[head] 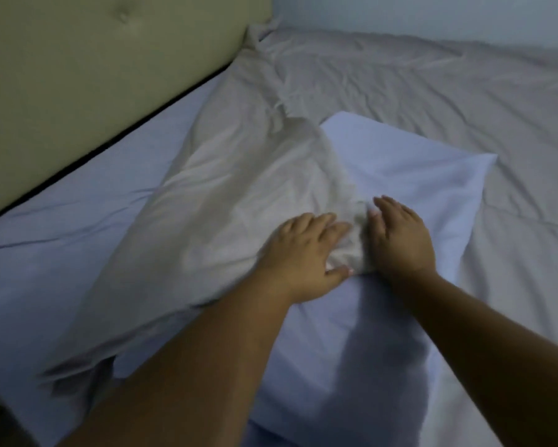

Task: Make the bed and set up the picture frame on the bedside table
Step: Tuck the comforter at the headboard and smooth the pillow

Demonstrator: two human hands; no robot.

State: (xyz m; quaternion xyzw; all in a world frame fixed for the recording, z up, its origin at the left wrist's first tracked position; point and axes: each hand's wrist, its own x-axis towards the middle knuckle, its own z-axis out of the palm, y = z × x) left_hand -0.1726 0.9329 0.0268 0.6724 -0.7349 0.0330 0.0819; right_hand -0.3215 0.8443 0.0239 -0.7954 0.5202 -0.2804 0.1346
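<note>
Head view, sole camera. Bed seen from above and from one side, in dim light. Padded headboard (77, 75) of olive-beige colour occupies the upper left, with one tufted button visible. Below it a pale blue fitted sheet (61, 253) covers the mattress, lightly creased.

A grey-beige duvet (416, 98) lies spread across the far and right part of the bed, wrinkled throughout. One portion of it is folded or bunched back toward the camera, forming a long ridge (213, 204) that runs from the headboard corner down to the lower left edge of the frame.

A pillow (416, 188) in a pale blue case lies diagonally at centre, partly on the duvet. The bunched ridge overlaps the pillow's left side.

Left hand (303, 253): palm down, fingers extended and slightly spread, pressed flat on the bunched duvet where it meets the pillow. Thumb points toward the other hand. No fabric is seen gripped; the hand rests open on the cloth.

Right hand (400, 237): palm down, fingers together and extended, resting on the pillow just beside the duvet edge. A small gather of duvet fabric sits between the two hands. Whether the right thumb pinches that gather cannot be told.

Both forearms are bare. Picture frame and bedside table: not in view.
</note>
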